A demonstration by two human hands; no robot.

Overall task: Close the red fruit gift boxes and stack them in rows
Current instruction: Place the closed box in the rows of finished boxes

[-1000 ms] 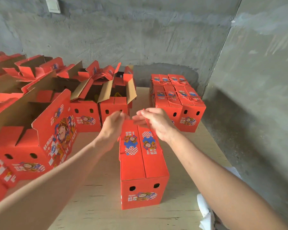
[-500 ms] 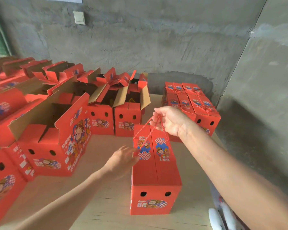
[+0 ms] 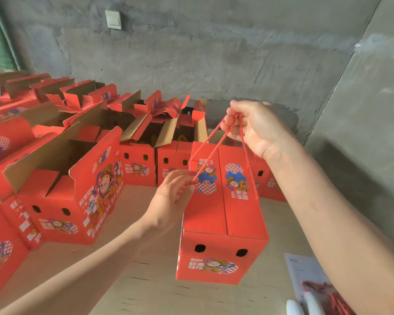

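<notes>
Item one: a closed red cardboard fruit gift box (image 3: 223,212), long and narrow, printed with a cartoon figure and blue-and-white checks. It has two round holes in its near end, and its top flaps meet along the centre line. It sits mid-way across the pale plywood desk (image 3: 146,285); I cannot tell whether its base touches the board. Item two: a red twisted cord (image 3: 210,153), looped above the box's far end, with one strand running down the box's 3 o'clock side. My right hand (image 3: 257,128), raised at 12 o'clock of the box, has its fingers curled round the top of the loop. My left hand (image 3: 171,196), at 9 o'clock of the box, pinches the lower strand between thumb and fingers, just beside the top flap's edge. Item three: open red boxes (image 3: 62,201), flaps up and brown insides showing, ranged from 9 to 11 o'clock. Item four: closed red boxes (image 3: 268,185) at 1 o'clock, largely hidden behind my right forearm. Item five: a white sheet of paper (image 3: 303,267) at 4 o'clock, with a bundle of red cords (image 3: 325,294) lying on it. Backdrop: a grey concrete wall (image 3: 214,53) bearing a white wall switch (image 3: 113,19) at 11 o'clock.
</notes>
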